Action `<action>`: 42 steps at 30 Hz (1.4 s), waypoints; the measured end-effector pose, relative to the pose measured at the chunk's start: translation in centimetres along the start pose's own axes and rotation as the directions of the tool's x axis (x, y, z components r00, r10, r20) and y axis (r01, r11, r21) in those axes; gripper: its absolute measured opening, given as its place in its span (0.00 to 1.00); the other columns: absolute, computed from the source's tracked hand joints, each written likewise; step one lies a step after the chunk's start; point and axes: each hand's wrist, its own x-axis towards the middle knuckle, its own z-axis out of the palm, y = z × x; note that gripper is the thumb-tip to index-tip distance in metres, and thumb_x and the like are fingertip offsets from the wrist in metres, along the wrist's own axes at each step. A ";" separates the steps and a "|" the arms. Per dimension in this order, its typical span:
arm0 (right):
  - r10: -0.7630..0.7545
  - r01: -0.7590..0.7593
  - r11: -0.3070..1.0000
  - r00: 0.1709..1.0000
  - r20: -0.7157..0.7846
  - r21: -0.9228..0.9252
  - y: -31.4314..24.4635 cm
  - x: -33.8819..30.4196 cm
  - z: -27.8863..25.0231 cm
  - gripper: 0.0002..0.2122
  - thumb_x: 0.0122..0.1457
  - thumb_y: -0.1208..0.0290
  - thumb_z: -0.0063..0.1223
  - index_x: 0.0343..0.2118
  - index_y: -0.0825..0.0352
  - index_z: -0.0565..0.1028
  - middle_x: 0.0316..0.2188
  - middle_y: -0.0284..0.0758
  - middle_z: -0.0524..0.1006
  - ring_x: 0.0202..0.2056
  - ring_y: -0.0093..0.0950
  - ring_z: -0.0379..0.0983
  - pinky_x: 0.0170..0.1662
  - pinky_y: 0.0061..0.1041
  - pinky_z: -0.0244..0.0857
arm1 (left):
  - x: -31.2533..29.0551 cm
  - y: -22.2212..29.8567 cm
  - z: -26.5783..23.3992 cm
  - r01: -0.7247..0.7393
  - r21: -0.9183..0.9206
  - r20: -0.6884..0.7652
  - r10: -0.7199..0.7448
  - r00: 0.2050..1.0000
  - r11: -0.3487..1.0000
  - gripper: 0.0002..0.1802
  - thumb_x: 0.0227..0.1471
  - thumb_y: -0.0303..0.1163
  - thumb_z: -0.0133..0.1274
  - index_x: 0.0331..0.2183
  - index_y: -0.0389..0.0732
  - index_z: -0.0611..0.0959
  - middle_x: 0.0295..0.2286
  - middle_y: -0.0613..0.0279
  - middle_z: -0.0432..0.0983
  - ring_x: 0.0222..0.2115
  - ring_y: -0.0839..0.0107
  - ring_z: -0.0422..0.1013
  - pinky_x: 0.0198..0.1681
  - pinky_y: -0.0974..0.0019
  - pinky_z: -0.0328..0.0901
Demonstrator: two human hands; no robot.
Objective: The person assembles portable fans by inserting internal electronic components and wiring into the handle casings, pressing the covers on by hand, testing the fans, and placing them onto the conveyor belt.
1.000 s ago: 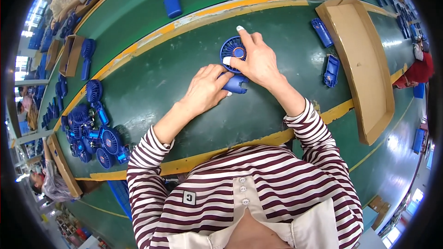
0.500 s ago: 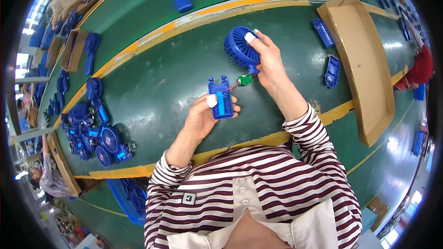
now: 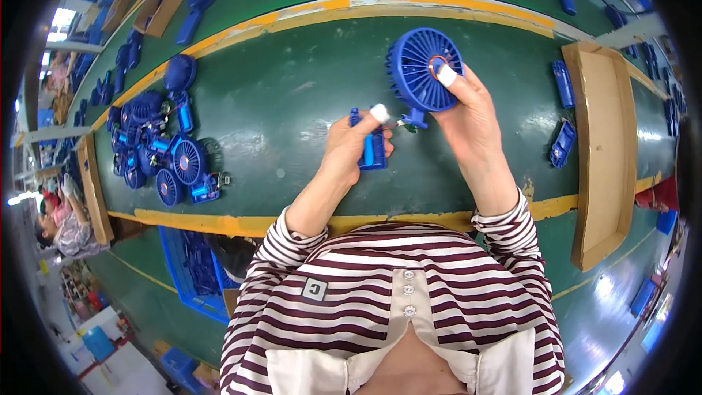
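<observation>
My right hand grips a blue round fan head by its rim, the thumb in a white finger cover lying on the grille and the grille turned toward me. In my left hand is an open blue handle shell with a light-blue battery cell inside it. The left thumb, also in a white cover, presses near the shell's upper end. Between the two parts hangs a small circuit board, partly hidden below the fan's neck, with thin wires running to the shell.
Several part-assembled blue fans are heaped on the green table at the left. Two blue shells lie beside a long cardboard tray at the right. Beyond the yellow edge, more fans lie on a green surface. A blue crate stands below the table.
The fan head has turned so its grille faces me more. My left thumb has shifted from the battery to the shell's upper end. The whole view has swung, shifting the surroundings.
</observation>
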 end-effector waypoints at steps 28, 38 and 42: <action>-0.474 0.553 0.477 0.817 0.330 -0.683 3.5 0.7 -5.1 0.21 0.48 0.78 0.52 0.47 0.73 0.64 0.45 0.42 0.66 0.47 0.32 0.64 0.48 0.27 0.59 | -0.9 0.9 0.9 -0.217 0.009 0.233 0.209 0.950 0.976 0.13 0.52 0.36 0.48 0.31 0.34 0.73 0.20 0.54 0.73 0.17 0.68 0.71 0.20 0.68 0.69; -0.398 0.841 -0.212 0.392 0.830 -0.499 3.0 -1.3 -3.1 0.12 0.34 0.78 0.55 0.27 0.67 0.72 0.39 0.39 0.69 0.40 0.37 0.66 0.45 0.39 0.58 | -0.6 -0.8 1.5 -0.034 0.086 0.238 0.012 0.971 0.996 0.10 0.54 0.27 0.37 0.32 0.33 0.74 0.21 0.56 0.73 0.16 0.66 0.72 0.16 0.67 0.69; -0.238 0.866 -0.238 0.387 0.891 -0.440 2.2 -1.2 -2.6 0.10 0.34 0.76 0.55 0.25 0.67 0.71 0.35 0.34 0.70 0.38 0.31 0.67 0.49 0.39 0.55 | -0.8 -0.9 1.5 0.052 0.047 0.295 -0.064 0.953 0.997 0.09 0.53 0.26 0.40 0.32 0.32 0.73 0.21 0.53 0.73 0.17 0.64 0.73 0.17 0.66 0.71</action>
